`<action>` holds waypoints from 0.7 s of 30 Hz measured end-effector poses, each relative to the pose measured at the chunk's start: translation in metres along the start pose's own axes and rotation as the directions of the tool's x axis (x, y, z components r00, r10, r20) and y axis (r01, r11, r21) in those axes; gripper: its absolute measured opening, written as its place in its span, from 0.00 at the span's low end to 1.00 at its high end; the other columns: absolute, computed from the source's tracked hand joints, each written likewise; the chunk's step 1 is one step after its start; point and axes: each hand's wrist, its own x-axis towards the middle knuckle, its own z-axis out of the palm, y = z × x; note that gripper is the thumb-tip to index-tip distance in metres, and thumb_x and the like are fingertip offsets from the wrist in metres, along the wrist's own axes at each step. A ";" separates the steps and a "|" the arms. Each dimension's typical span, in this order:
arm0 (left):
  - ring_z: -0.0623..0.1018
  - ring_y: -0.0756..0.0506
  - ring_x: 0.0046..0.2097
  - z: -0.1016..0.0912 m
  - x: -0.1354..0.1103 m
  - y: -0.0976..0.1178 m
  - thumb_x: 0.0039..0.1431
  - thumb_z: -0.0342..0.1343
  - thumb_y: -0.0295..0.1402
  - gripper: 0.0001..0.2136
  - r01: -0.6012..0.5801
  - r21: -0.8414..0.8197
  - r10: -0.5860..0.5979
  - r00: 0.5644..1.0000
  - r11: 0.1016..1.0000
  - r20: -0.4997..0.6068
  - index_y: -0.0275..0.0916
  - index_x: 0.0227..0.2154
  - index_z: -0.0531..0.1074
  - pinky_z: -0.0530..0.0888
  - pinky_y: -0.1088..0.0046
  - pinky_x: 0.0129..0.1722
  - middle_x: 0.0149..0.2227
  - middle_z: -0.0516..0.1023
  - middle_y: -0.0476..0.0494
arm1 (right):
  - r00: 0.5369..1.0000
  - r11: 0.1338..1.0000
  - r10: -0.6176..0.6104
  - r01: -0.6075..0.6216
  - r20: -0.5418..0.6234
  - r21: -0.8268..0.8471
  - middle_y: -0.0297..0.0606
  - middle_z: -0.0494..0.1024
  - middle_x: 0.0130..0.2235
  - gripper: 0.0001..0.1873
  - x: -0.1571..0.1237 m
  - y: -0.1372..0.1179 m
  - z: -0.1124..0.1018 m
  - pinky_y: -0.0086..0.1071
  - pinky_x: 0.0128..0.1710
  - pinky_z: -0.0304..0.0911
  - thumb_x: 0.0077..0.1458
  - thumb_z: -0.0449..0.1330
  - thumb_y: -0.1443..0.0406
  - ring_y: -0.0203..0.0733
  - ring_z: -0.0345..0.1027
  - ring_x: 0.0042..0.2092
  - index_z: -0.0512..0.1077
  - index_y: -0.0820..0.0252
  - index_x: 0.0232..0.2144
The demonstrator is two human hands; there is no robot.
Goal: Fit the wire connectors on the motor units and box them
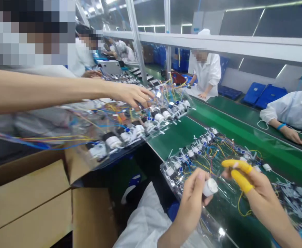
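My left hand (193,193) is wrapped around a small white cylindrical part, like a little motor or pump (211,187), with its round end turned up. To the right of it, my right hand (255,182) wears yellow finger cots, its thumb and fingertips pinched together. What those fingertips hold, if anything, is too small to make out. Beneath and beyond both hands lies a clear plastic tray (228,187) with rows of similar white parts (192,151) and coloured wires. A yellow wire (241,206) loops below my right hand.
At left, a co-worker's hand (131,94) reaches over another tray of wired white parts (138,129). Open cardboard boxes (27,203) stand lower left. Loose white and black pieces (293,199) lie on the right. A green conveyor belt (233,134) runs beyond; other people sit along it.
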 end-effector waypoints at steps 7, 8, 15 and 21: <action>0.62 0.55 0.21 -0.015 0.007 0.006 0.65 0.55 0.59 0.27 -0.130 0.229 0.147 0.988 0.965 -0.057 0.38 0.28 0.69 0.58 0.79 0.20 0.22 0.64 0.54 | 0.995 0.987 -0.098 0.098 0.011 -0.129 0.40 0.81 0.45 0.12 -0.002 0.012 0.022 0.31 0.40 0.74 0.69 0.60 0.63 0.42 0.77 0.42 0.79 0.53 0.51; 0.63 0.54 0.21 -0.016 0.007 0.006 0.66 0.54 0.59 0.26 -0.144 0.250 0.162 0.985 0.957 -0.054 0.38 0.28 0.69 0.59 0.79 0.21 0.22 0.65 0.54 | 0.996 0.989 -0.086 0.085 -0.002 -0.120 0.41 0.81 0.46 0.13 -0.005 0.016 0.023 0.32 0.42 0.76 0.68 0.61 0.63 0.44 0.78 0.44 0.77 0.52 0.54; 0.63 0.53 0.19 -0.015 0.007 0.007 0.67 0.52 0.59 0.25 -0.086 0.269 0.093 0.996 0.959 -0.013 0.39 0.31 0.70 0.58 0.78 0.18 0.21 0.71 0.51 | 1.000 0.991 -0.014 0.014 0.002 -0.131 0.41 0.83 0.47 0.12 -0.019 0.029 0.025 0.37 0.46 0.78 0.66 0.62 0.65 0.47 0.80 0.44 0.76 0.53 0.52; 0.69 0.50 0.25 -0.015 0.005 0.004 0.66 0.55 0.58 0.25 -0.097 0.273 0.129 0.986 0.957 -0.104 0.39 0.29 0.72 0.62 0.78 0.21 0.24 0.69 0.50 | 0.991 0.979 -0.123 0.112 -0.057 -0.173 0.34 0.80 0.35 0.12 -0.010 0.018 0.033 0.27 0.34 0.74 0.67 0.61 0.65 0.38 0.75 0.33 0.72 0.54 0.52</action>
